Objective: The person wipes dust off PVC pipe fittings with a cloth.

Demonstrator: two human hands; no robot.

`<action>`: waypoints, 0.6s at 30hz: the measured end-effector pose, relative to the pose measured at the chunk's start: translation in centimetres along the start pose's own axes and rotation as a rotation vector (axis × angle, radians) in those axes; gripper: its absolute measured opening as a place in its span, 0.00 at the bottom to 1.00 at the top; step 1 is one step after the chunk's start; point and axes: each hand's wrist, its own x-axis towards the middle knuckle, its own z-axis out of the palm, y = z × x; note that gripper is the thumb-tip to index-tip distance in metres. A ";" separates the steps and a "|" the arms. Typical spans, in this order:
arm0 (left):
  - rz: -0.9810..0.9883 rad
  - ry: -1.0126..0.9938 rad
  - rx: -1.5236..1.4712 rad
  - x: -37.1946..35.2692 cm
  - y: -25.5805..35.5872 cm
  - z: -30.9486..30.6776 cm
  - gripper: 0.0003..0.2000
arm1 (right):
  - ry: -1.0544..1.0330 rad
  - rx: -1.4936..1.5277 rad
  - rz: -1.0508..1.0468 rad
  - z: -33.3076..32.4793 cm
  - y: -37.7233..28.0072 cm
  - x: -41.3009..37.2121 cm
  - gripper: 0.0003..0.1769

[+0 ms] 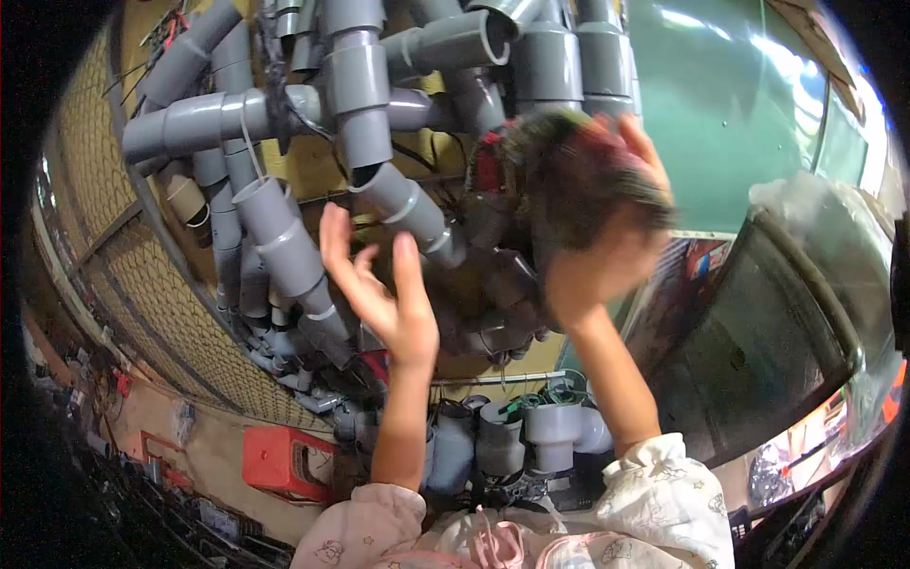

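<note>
My left hand (384,289) is raised at the centre with its fingers apart and nothing in it, in front of a grey pipe fitting (408,209). Up at the right, my right hand (616,242) is closed on a dark, blurred bundle (588,175) with red and pink patches. The bundle hides part of the hand and of the hanging fittings behind. Exactly what the bundle is cannot be made out.
Grey pipe fittings (360,85) hang in clusters overhead. Woven mesh (142,294) runs down the left. A red stool (284,462) stands low at the left. Larger fittings (553,436) sit below. A dark curved panel (758,332) is at the right.
</note>
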 end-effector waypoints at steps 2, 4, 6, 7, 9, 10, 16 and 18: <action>-0.162 -0.064 -0.071 0.5 -2.7 0.4 0.25 | -0.133 0.158 -0.356 3.3 0.4 0.1 0.13; -0.194 -0.153 -0.145 -0.5 -5.2 0.3 0.22 | -0.558 0.001 -0.206 4.6 -0.7 -2.8 0.23; -0.341 -0.130 -0.477 -0.5 -6.0 0.1 0.17 | -0.584 0.189 0.008 5.0 -0.8 -5.7 0.25; -0.252 -0.137 -0.321 -0.7 -6.8 -0.2 0.16 | -0.564 0.254 0.106 4.5 -0.7 -6.9 0.25; -0.396 -0.176 -0.401 0.1 -4.1 -0.8 0.18 | -0.586 0.222 0.042 2.3 -0.4 -8.3 0.24; -0.355 -0.228 -0.323 0.4 -3.3 -1.0 0.20 | -0.617 0.202 -0.024 1.2 -0.3 -8.7 0.23; -0.275 -0.280 -0.341 -0.1 -3.4 -0.3 0.25 | -0.598 0.268 0.129 3.6 -1.3 -4.9 0.21; -0.384 -0.223 -0.535 -0.2 -2.8 0.3 0.23 | -0.659 0.320 0.288 5.1 -2.0 -2.7 0.19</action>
